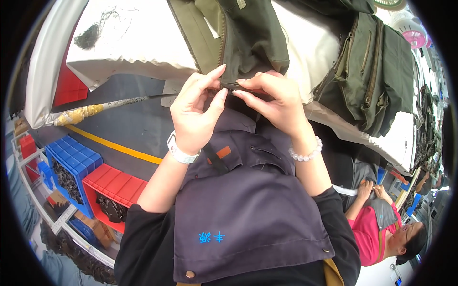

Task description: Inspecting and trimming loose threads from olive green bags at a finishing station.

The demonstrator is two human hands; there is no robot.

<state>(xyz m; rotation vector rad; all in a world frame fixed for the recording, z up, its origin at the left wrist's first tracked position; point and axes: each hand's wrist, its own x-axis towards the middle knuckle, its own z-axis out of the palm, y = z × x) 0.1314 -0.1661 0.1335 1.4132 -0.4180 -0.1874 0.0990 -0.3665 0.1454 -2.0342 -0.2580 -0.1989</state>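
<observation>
An olive green bag (238, 38) with a zipper hangs over the edge of a white-covered table (138, 43). My left hand (195, 112) and my right hand (274, 102) meet at the bag's lower edge, both pinching the dark seam there between thumb and fingers. A white watch sits on my left wrist, a bead bracelet on my right. My dark purple apron (248, 209) fills the view below the hands.
More olive green bags (372, 71) lie stacked on the table at the right. A blue crate (71, 159) and a red crate (114, 188) with dark parts stand on the floor at the left. A seated person in pink (377, 229) works at the lower right.
</observation>
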